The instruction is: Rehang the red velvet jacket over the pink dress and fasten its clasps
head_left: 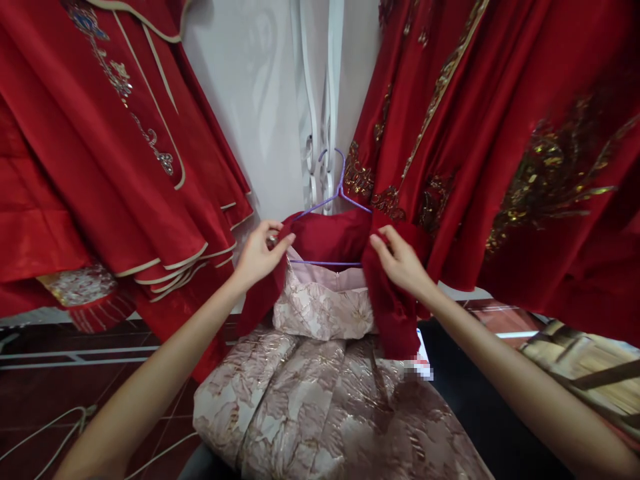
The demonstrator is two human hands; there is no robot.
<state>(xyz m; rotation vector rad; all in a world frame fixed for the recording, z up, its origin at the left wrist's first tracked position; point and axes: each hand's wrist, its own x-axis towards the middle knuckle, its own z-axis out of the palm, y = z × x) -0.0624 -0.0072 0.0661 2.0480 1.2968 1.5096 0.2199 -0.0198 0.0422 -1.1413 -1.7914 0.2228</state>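
A purple hanger (341, 190) carries a dark red short jacket (330, 233) together with a pale pink brocade dress (325, 307). Raised floral patterns cover the dress, and its full skirt spreads toward me. My left hand (263, 255) pinches the jacket's front edge on the left, near the shoulder. On the opposite side, my right hand (400, 263) is closed on the other front edge. Between both hands the jacket stands parted, showing the dress's neckline and the hanger's lower bar. A ring shows on a left finger. The cloth inside each grip is partly hidden.
Red embroidered garments hang at left (115, 153) and right (465, 147). Behind them stand white cabinet doors (250, 87). A white cord (55, 420) lies on the dark tiled floor at lower left. A woven item (590, 367) sits at right; a white paper (423, 350) shows beside the dress.
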